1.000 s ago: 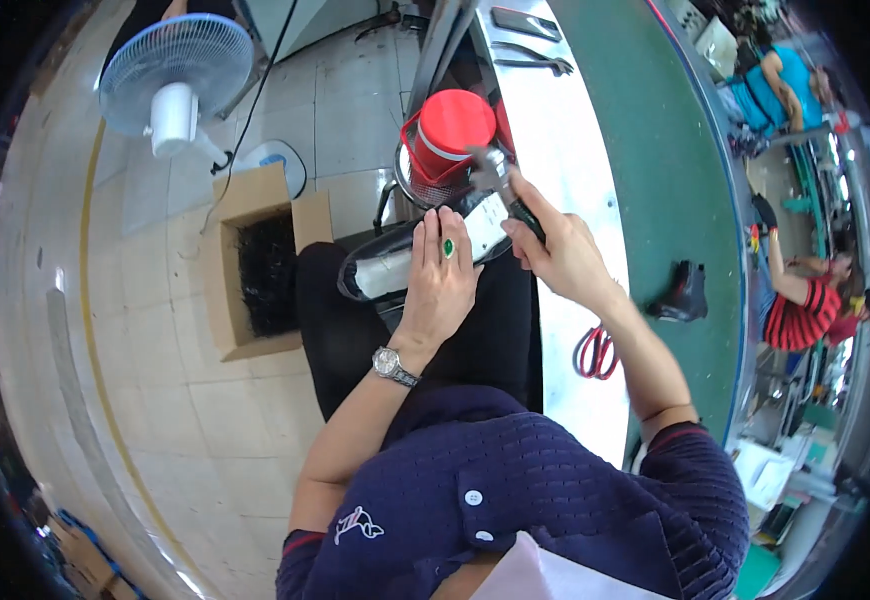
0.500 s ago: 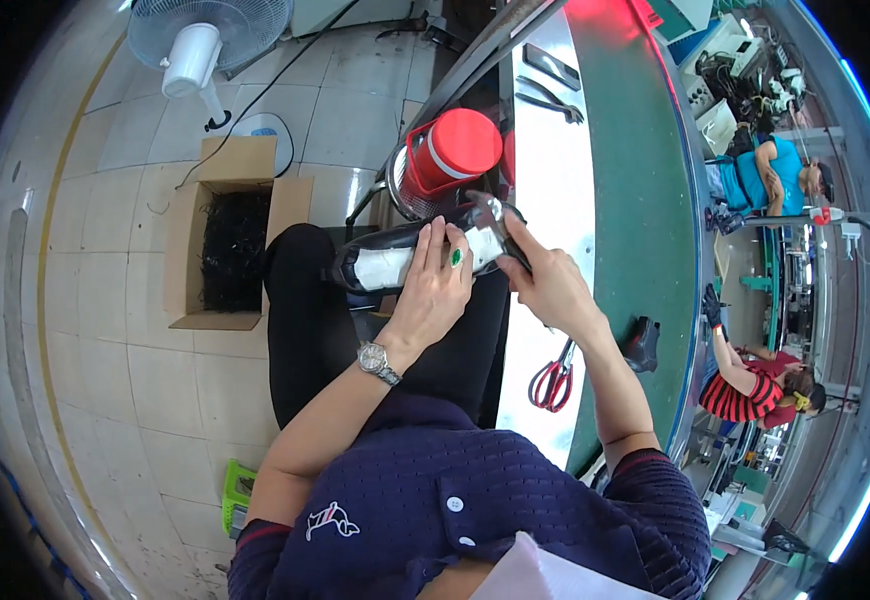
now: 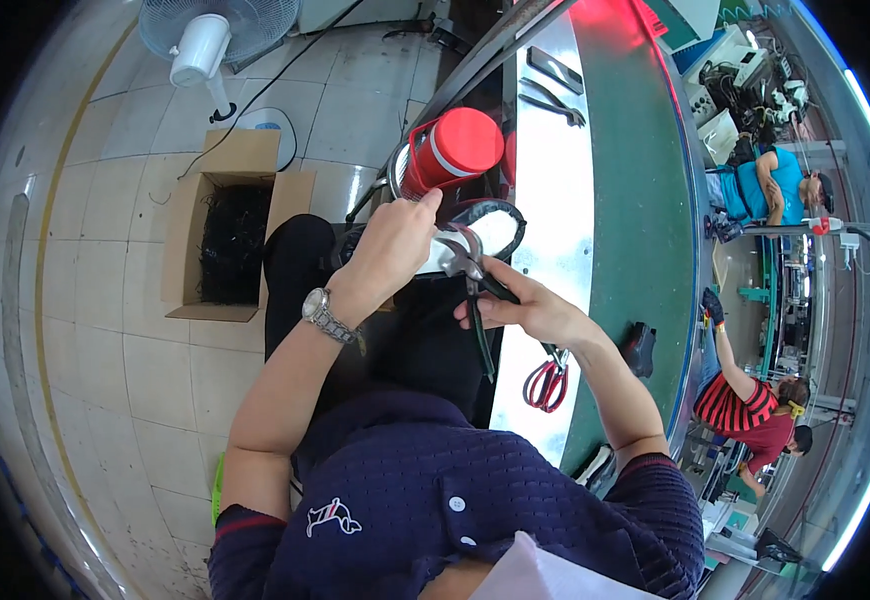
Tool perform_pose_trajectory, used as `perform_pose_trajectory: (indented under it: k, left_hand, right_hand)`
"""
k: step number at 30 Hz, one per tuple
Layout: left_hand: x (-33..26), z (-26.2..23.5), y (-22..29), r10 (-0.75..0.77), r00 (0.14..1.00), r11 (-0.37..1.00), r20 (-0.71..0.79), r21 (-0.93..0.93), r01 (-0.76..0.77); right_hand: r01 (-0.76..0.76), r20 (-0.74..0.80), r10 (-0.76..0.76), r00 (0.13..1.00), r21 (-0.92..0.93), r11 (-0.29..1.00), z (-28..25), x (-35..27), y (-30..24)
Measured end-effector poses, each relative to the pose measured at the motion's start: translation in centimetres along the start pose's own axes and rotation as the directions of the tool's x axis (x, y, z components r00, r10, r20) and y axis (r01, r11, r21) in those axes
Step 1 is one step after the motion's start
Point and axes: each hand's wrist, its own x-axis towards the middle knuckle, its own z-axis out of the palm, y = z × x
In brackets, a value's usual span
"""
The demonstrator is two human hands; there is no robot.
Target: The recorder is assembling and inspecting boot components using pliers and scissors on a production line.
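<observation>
A black shoe upper with a white underside (image 3: 497, 233) lies bottom up across my lap. My left hand (image 3: 388, 248) is closed at its middle, fingers folded over the edge and partly hiding the shoe. My right hand (image 3: 523, 306) holds a pair of lasting pincers (image 3: 469, 266) with dark handles. Those handles stand apart, and the metal jaws are over the white underside, close beside my left fingers. Whether the jaws bite on the upper's edge I cannot make out.
Red-handled scissors (image 3: 546, 387), another pair of pliers (image 3: 553, 102) and a phone (image 3: 555, 70) lie on the metal ledge. A black shoe (image 3: 640, 349) sits on the green belt (image 3: 635, 200). Nearby are a red jug (image 3: 468, 141), a cardboard box (image 3: 185, 250) of black scraps, a fan and co-workers.
My left hand has turned and closed on the shoe from lying flat over it. The pincers have swung round, handles now pointing toward me and spread, and my right hand has shifted slightly nearer me.
</observation>
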Motion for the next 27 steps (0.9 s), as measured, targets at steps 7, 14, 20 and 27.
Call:
perform_pose_trajectory:
  k: [7, 14, 20, 27]
  left_hand:
    - [-3.5, 1.3, 0.6, 0.207, 0.974, 0.895, 0.088, 0.386, -0.224]
    - [-5.3, 3.6, -0.6, 0.374, 0.926, 0.686, -0.047, 0.686, -0.242]
    - [-5.7, 4.4, -0.6, 0.398, 0.915, 0.629, -0.070, 0.747, -0.216]
    - [-5.3, 4.5, -1.4, 0.544, 0.831, 0.603, -0.114, 0.742, -0.293]
  right_hand:
    - [0.002, -0.166, -0.080, 0.983, -0.428, 0.904, 1.6, 0.0, 0.3]
    - [0.016, -0.142, -0.237, 0.961, -0.827, 0.561, 0.4, -1.5, -3.3]
    - [-0.068, -0.226, -0.442, 0.868, -0.936, 0.344, 1.7, 2.4, -1.2]
    - [-0.098, -0.316, -0.518, 0.795, -0.909, 0.404, 3.6, 3.4, 0.6]
